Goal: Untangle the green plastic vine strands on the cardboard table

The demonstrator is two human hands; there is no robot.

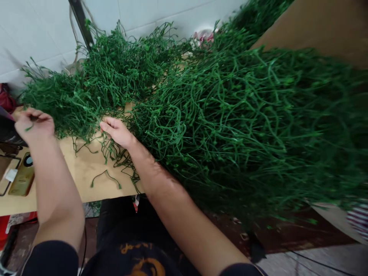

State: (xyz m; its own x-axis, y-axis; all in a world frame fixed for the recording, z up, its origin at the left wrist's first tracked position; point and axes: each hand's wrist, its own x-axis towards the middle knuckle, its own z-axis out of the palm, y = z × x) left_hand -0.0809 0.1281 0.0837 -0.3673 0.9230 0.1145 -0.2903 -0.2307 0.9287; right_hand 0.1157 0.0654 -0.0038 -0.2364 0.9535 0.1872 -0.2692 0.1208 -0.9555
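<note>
Thin green plastic stems with small budded tips lie in a large tangled pile [230, 111] to my right and in a second heap [120, 69] behind my hands. My left hand [36, 122] is at the far left above the table, fingers curled closed, with a short green stem end [28, 128] showing at the palm. In front of the heap, my right hand [117, 132] is closed in a pinch. Several stems [107, 149] come out from under it. One bent stem [105, 177] lies alone on the tabletop [82, 168] near the front edge.
A gold phone [22, 177] and a flat framed object [9, 176] lie at the left, beside a dark item [10, 128]. Brown cardboard [319, 30] stands at the back right. A metal post [82, 25] rises before the tiled wall [34, 30].
</note>
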